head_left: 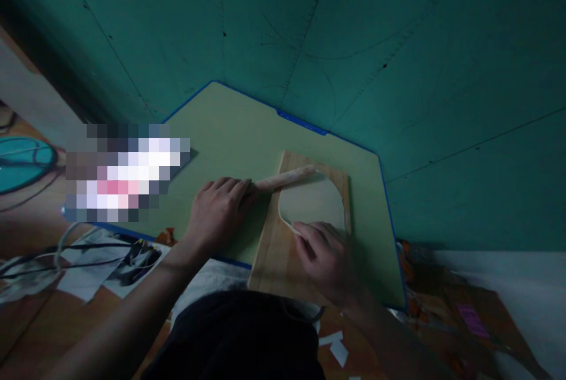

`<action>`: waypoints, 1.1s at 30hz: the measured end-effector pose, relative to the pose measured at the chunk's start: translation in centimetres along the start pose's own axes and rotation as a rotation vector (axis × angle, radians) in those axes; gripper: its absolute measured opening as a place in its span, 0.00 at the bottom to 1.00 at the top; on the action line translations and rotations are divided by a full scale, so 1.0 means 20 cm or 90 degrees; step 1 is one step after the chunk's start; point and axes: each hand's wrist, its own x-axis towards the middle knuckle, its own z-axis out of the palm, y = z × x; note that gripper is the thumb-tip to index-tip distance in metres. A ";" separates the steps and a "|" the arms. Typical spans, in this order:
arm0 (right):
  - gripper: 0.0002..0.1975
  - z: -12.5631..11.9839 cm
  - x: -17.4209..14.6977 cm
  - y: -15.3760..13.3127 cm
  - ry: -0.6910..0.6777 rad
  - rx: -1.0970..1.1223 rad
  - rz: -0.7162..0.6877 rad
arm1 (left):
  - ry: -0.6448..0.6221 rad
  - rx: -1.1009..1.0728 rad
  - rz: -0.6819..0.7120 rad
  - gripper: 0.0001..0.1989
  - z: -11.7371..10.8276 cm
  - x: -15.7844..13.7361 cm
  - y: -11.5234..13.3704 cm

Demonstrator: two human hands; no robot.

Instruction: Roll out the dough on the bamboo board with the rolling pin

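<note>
My left hand [220,206] is closed around the near end of a slim wooden rolling pin [285,179]. The pin's other end lies across the far edge of a flat, pale sheet of dough [309,198]. That rounded sheet rests on a wooden board [274,253]. At the sheet's near edge, my right hand [325,256] pinches the dough between thumb and fingers. Part of the sheet is hidden under this hand.
The board lies on a pale green folding table [239,126] with a blue rim. A blurred-out bright device [132,174] stands at its left. A green wall [398,44] rises behind. Cables [66,256] and papers [338,352] lie on the floor.
</note>
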 end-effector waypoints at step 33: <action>0.21 -0.16 0.03 0.24 0.045 0.067 0.074 | -0.066 -0.085 0.132 0.12 -0.04 0.14 0.14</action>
